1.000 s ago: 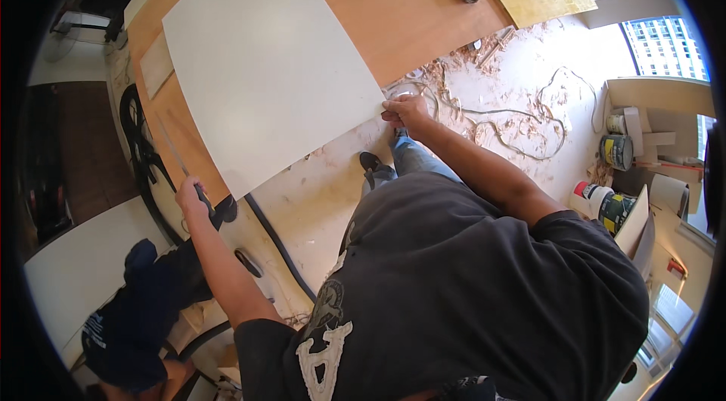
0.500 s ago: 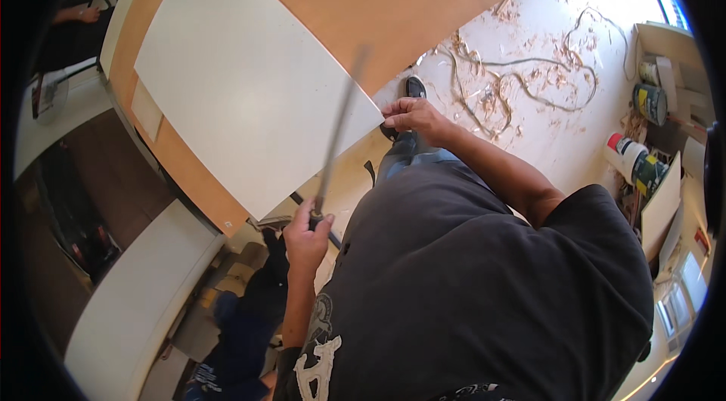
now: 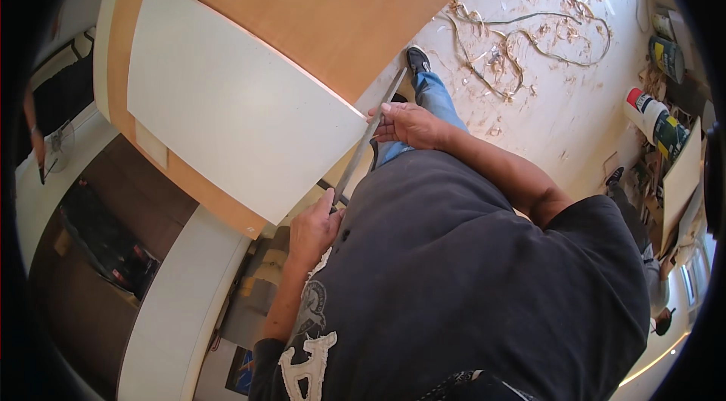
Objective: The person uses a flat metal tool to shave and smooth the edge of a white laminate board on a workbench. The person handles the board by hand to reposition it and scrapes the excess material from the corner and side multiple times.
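Note:
A long, narrow metal file (image 3: 354, 164) slants along the near edge of the white board (image 3: 234, 106). My left hand (image 3: 314, 231) is closed around its handle end. My right hand (image 3: 410, 125) pinches the file farther up, thumb on top and fingers beneath, by the board's right corner. The file looks to lie at or against the board's edge; whether it touches I cannot tell. The white board rests on an orange-brown panel (image 3: 333, 23) and overhangs it on my side.
Wood shavings and a looping cable (image 3: 522, 38) lie on the floor at the far right. Paint buckets (image 3: 669, 135) and leaning boards (image 3: 681, 182) stand along the right side. Another person (image 3: 654, 291) is at the lower right; a person's arm (image 3: 34, 129) shows at the left.
The file has come down from a raised, steep slant to the board's near edge. My right hand has left the board's corner and taken hold of the file's far part.

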Available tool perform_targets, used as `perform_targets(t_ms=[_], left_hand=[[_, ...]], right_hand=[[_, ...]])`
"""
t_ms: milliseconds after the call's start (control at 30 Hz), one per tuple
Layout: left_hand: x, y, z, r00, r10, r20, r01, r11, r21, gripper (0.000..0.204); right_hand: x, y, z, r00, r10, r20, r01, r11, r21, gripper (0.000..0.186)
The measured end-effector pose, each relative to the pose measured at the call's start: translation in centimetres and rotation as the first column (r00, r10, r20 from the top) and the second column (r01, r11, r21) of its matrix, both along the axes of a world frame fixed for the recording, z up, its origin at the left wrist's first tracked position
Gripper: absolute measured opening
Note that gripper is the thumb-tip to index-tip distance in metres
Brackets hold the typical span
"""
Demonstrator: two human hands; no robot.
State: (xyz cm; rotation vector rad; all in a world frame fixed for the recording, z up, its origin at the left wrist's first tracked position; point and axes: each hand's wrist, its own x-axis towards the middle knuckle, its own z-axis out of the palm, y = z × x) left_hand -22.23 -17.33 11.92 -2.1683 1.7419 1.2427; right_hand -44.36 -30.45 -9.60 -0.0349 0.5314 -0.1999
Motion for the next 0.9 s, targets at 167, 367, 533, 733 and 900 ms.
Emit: perform_targets(t_ms=[167,367,533,733,900], left_hand=[[0.2,-2.5,0.5,1.0,-0.004,0.018,0.002,0.994,0.109,0.034],[-0.1,-3.4,1.0,0.998,0.064,-0.024,-0.059,0.984,0.166,0.026],[0.0,-4.1,1.0,0.997,0.074,-0.021,-0.066,0.966,0.249,0.031],[-0.3,-4.7,0.9,0.988,0.151,-0.033,-0.134,0.943,0.304,0.036],[-0.7,-5.5,0.5,0.992,0.126,-0.002,-0.118,0.933,0.341,0.031]], right_hand=[[0.5,0.4,-0.5,0.996,-0.012,-0.084,0.014,1.0,0.019,0.039],[0.9,0.2,-0.3,0.989,0.007,-0.15,-0.005,1.0,0.015,0.039],[1.0,-0.1,-0.1,0.988,0.005,-0.158,-0.001,1.0,0.024,0.039],[1.2,-0.4,-0.1,0.982,0.01,-0.187,0.004,0.997,0.074,0.038],[1.5,-0.6,-0.7,0.982,0.016,-0.186,0.003,0.995,0.102,0.037]])
